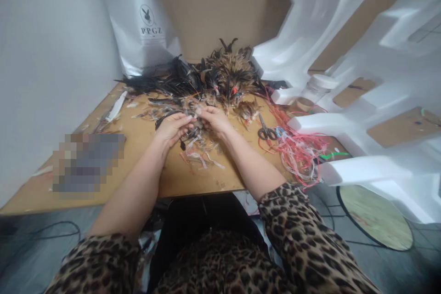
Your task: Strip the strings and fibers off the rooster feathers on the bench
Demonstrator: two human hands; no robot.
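Observation:
My left hand [175,127] and my right hand [214,120] meet over the middle of the table, fingertips nearly touching. Both are closed in a pinch around a small, pale feather [197,112], whose details are partly hidden by the fingers. Just beyond my hands lies a heap of black feathers [182,76] and brown feathers [234,69]. A small brown feather bunch [248,111] rests to the right of my right hand. Below my fingers, white and pink string scraps [203,152] are scattered on the wood.
Black-handled scissors [267,132] lie right of my hands, beside tangled pink string [303,151]. White foam pieces [365,172] jut over the table's right side, near a clear jar [319,87]. A white bag [138,23] stands behind. A pixelated patch [87,165] covers something at left.

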